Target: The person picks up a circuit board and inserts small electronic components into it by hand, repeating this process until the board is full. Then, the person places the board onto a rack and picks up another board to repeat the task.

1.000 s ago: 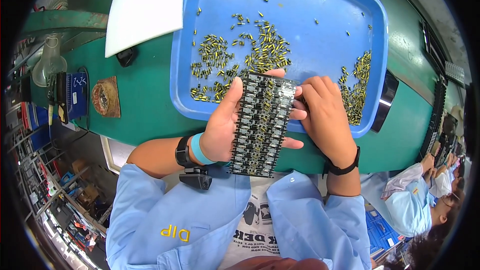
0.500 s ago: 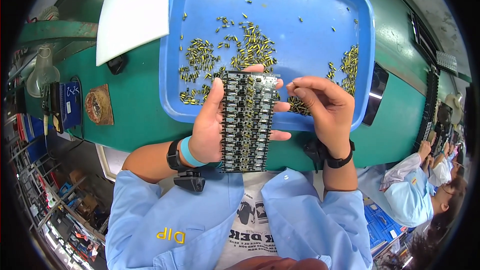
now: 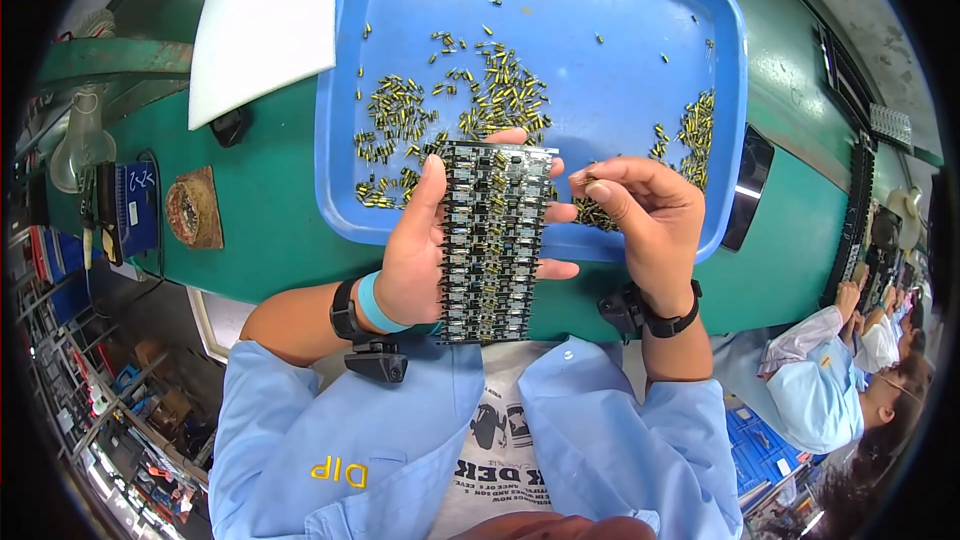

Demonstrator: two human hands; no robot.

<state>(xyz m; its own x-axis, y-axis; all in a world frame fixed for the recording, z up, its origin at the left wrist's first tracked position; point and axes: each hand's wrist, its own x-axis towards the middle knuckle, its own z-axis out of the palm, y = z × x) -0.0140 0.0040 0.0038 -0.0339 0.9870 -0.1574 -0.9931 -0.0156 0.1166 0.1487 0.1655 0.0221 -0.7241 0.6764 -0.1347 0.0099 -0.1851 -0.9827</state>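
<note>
A long panel of small joined circuit boards (image 3: 465,240) lies upright along my left hand (image 3: 408,262). The palm supports it from beneath, the thumb presses its left edge, and the other fingertips show past its right edge. Yellow-and-black capacitors stand in a column down the panel's middle. Just right of the panel's upper end, my right hand (image 3: 660,220) pinches a small capacitor (image 3: 588,181) between thumb and forefinger; fingertips mostly cover it. Behind both hands is a blue plastic tray (image 3: 328,150) with loose capacitors (image 3: 508,90) in heaps at left, middle and right.
White foam sheet (image 3: 265,35) overlaps the tray's left side. A dark phone-like slab (image 3: 750,188) lies right of the tray on the green table (image 3: 270,200). At left are a round brown object (image 3: 193,210) and a blue notebook (image 3: 140,210). Co-workers (image 3: 815,390) sit at right.
My right hand's fingertips have shifted slightly, and a bit of the capacitor now shows between them. The left hand keeps its hold on the panel.
</note>
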